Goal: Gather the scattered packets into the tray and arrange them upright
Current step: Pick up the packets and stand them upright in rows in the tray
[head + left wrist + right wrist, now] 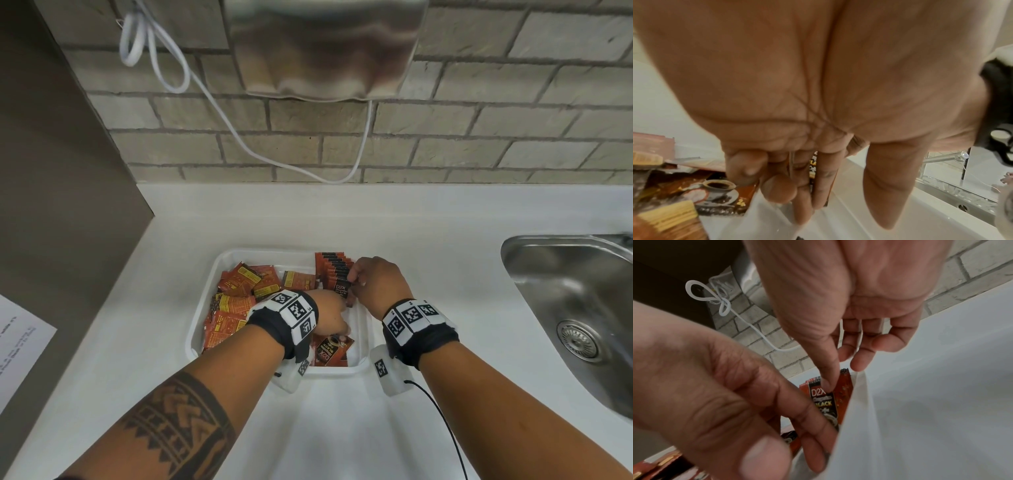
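Both bare forearms end in black wristbands (424, 339) carrying white blocks printed with black square marker codes. A dark geometric band tattoo (181, 435) rings the left forearm, and a thin black cable (442, 421) trails from the right wrist's white camera housing (387, 371).

A white table (428, 240) runs along a brick wall, carrying a white plastic tray (219, 274) of red coffee packets (233, 308) at centre. A steel sink (575, 298) is set into it at right; printed paper (20, 339) lies at left.
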